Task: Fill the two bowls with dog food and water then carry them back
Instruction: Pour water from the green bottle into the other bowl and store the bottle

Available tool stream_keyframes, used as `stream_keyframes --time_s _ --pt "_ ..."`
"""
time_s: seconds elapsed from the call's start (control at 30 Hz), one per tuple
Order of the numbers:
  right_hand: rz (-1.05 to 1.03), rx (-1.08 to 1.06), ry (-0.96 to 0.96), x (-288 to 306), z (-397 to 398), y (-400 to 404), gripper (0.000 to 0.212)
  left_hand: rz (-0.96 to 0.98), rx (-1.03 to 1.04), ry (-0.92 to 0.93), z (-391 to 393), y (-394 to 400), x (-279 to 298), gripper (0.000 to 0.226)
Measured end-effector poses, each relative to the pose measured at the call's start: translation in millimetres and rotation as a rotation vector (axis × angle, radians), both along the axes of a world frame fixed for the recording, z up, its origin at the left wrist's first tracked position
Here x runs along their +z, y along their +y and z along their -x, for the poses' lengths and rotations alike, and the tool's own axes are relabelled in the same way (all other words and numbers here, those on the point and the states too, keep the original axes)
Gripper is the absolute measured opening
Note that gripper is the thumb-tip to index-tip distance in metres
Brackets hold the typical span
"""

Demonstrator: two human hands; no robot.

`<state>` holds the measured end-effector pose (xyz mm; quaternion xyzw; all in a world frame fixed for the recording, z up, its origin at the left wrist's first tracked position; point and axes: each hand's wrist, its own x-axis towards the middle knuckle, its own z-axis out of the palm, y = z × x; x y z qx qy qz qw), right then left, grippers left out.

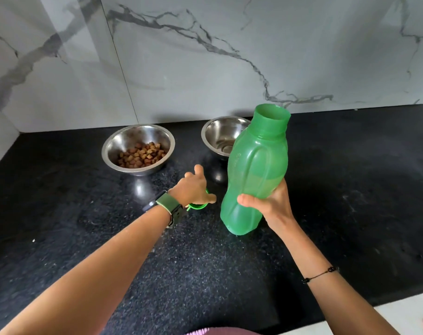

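Two steel bowls stand at the back of the black counter (84,213). The left bowl (123,143) holds brown dog food (142,154). The right bowl (217,136) looks dry inside and is partly hidden by a green plastic bottle (256,165). My right hand (271,204) grips the uncapped bottle low on its body and holds it upright, slightly tilted, just above the counter; water fills about its lower half. My left hand (196,187) rests over the green cap (197,206) on the counter, its fingers spread, with a watch on the wrist.
A marble wall (205,56) rises right behind the bowls and turns a corner at the far left. The counter's front edge runs at the lower right, with pale floor (399,310) beyond it.
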<state>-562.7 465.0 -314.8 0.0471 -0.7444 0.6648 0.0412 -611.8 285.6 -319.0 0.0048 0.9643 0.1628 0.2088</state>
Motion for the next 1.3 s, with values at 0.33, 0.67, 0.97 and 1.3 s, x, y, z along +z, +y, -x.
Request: stream_keyframes --time_s 0.33,0.67,0.97,1.3 --pt "-0.241 -0.012 0.048 40 24 39 0.091 -0.126 0.064 0.095 52 -9 5 0.085" --pt "-0.528 -0.023 -0.083 53 41 76 0.085 -1.143 0.842 -0.093 82 41 -5 0.027" --pt "-0.647 -0.011 -0.142 50 45 95 0.077 -1.140 0.862 -0.029 44 34 -6 0.030" --pt "-0.887 0.031 -0.188 54 35 101 0.076 -1.108 0.856 -0.061 22 19 -2 0.034"
